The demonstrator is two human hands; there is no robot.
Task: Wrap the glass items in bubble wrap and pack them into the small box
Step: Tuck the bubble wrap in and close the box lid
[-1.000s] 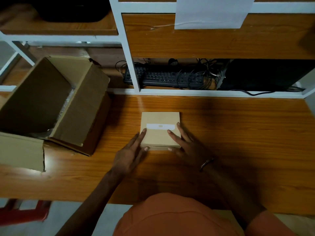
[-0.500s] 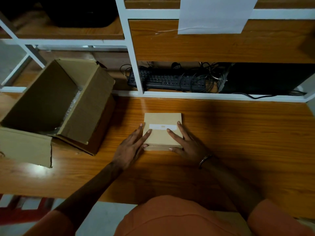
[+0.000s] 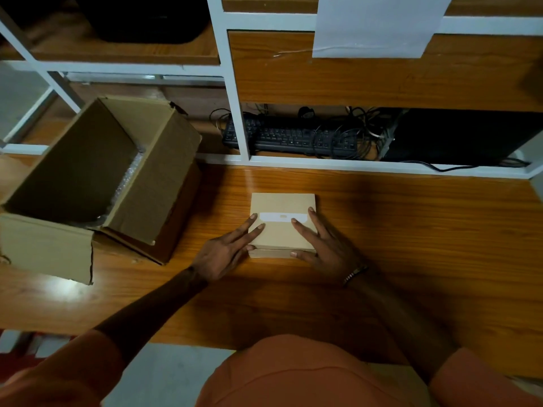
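A small tan cardboard box (image 3: pixel 282 205) lies closed on the wooden desk (image 3: pixel 411 230), a white strip of tape across its lid. My left hand (image 3: pixel 223 254) rests on its left front corner, fingers spread flat on the lid and thumb at the front edge. On the box's right side my right hand (image 3: pixel 320 245) does the same, fingers on the lid, thumb against the front. No glass item shows. Bubble wrap (image 3: pixel 127 177) is visible only inside the large box.
A large open cardboard box (image 3: pixel 158 183) stands at the desk's left, one flap (image 3: pixel 47 248) hanging forward. Behind the desk, a white-framed shelf holds a black keyboard (image 3: pixel 293 136) with tangled cables and a dark case (image 3: pixel 458 136). A white sheet (image 3: pixel 376 24) hangs above.
My left fingers slid further onto the lid toward the tape. The view shifted slightly; the small box stays in place.
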